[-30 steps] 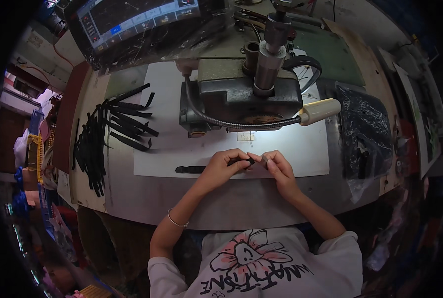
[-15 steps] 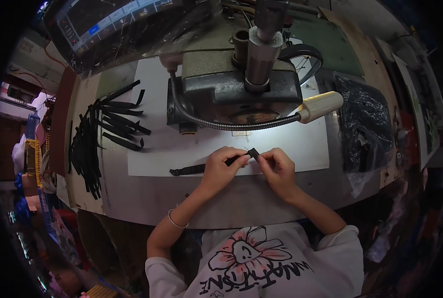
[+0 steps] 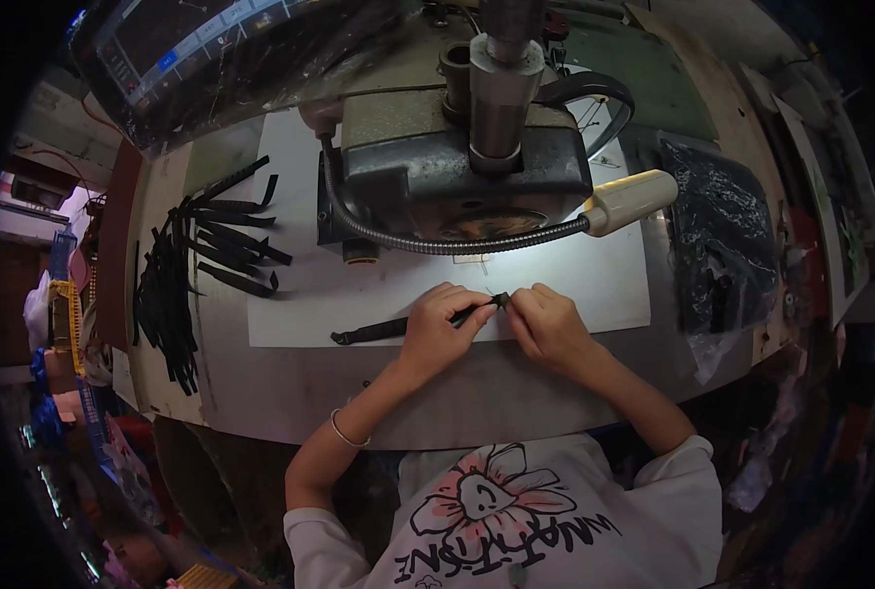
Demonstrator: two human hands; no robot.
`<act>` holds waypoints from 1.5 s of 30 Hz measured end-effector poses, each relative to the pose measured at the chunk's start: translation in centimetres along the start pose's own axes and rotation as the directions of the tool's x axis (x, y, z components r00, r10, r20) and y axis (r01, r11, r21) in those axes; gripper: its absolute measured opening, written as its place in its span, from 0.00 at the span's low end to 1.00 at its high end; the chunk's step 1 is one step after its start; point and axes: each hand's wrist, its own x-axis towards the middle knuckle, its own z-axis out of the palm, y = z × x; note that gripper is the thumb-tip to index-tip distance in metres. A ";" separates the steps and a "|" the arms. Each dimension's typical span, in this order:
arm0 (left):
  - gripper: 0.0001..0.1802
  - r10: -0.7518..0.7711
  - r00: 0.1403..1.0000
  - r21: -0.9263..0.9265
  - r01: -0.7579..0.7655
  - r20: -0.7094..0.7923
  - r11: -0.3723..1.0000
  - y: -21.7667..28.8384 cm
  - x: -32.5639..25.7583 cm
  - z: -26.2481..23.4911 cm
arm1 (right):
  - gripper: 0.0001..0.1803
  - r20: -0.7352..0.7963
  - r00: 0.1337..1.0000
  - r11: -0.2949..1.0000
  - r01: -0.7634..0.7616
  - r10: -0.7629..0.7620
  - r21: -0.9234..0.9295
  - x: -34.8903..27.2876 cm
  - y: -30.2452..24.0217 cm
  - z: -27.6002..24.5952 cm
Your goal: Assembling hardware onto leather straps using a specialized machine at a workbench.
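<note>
A narrow black strap (image 3: 383,329) lies on the white sheet (image 3: 575,280) in front of a grey machine (image 3: 462,177). My left hand (image 3: 442,329) pinches the strap near its right end. My right hand (image 3: 545,324) pinches the very end, which is folded into a small black tip between both sets of fingertips. The strap's free end trails to the left across the sheet. Both hands rest on the table just below the machine's head.
A pile of several black straps (image 3: 197,265) lies at the left of the metal table (image 3: 290,388). A lamp (image 3: 629,201) on a flexible neck reaches over the sheet. A black plastic bag (image 3: 727,240) sits at the right. A control screen (image 3: 182,44) stands at the back left.
The view has shifted so the hands sit lower and more central. Both hands stay pinched on the strap's right end, working the fold; the strap's tail still trails left.
</note>
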 end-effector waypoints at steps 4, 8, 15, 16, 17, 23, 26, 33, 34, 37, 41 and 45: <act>0.06 0.045 0.999 0.064 -0.046 0.010 0.997 0.0 0.1 0.0 | 0.08 0.002 0.999 0.999 0.036 -0.036 -0.015 -0.2 0.4 0.3; 0.06 0.025 0.999 0.084 -0.027 0.026 0.996 0.0 0.1 0.1 | 0.08 0.011 0.999 0.998 0.048 -0.048 -0.043 -0.1 0.3 0.4; 0.05 0.112 0.994 0.103 -0.111 -0.003 0.988 -0.6 0.1 0.5 | 0.08 0.068 0.998 0.989 0.010 0.000 -0.148 -0.3 -0.2 0.9; 0.05 0.118 0.993 0.097 -0.116 -0.013 0.988 -0.7 0.1 0.6 | 0.08 0.073 0.997 0.989 -0.012 0.023 -0.147 -0.4 -0.1 1.0; 0.05 0.125 0.992 0.092 -0.122 -0.024 0.988 -0.6 0.1 0.6 | 0.08 0.077 0.996 0.989 -0.034 0.046 -0.145 -0.4 -0.1 1.1; 0.06 0.126 0.992 0.117 -0.124 -0.007 0.985 -0.6 0.0 0.7 | 0.07 0.151 0.985 0.992 -0.063 0.079 -0.108 -0.2 -0.3 0.8; 0.06 0.108 0.994 0.133 -0.108 0.009 0.985 -0.5 0.0 0.6 | 0.07 0.178 0.978 0.992 -0.092 0.106 -0.084 0.2 0.0 1.1; 0.07 0.154 0.988 0.134 -0.154 0.017 0.979 -0.5 0.0 0.5 | 0.07 0.157 0.976 0.988 -0.144 0.150 -0.049 0.1 0.1 1.2; 0.07 0.155 0.988 0.129 -0.154 0.002 0.980 -0.5 -0.1 0.5 | 0.07 0.148 0.978 0.988 -0.144 0.150 -0.050 0.1 0.0 1.3; 0.06 0.132 0.991 0.145 -0.130 -0.008 0.981 -0.5 -0.4 0.7 | 0.07 0.113 0.978 0.985 -0.175 0.174 0.000 -0.1 0.3 1.1; 0.05 0.066 0.998 0.081 -0.064 -0.021 0.995 -0.3 -0.1 0.6 | 0.09 0.168 0.895 0.785 -0.444 0.414 0.432 -0.1 1.3 -0.3; 0.04 0.070 0.997 0.094 -0.068 -0.016 0.993 -0.2 0.0 0.5 | 0.09 0.055 0.954 0.912 -0.298 0.295 0.282 -0.7 0.2 0.1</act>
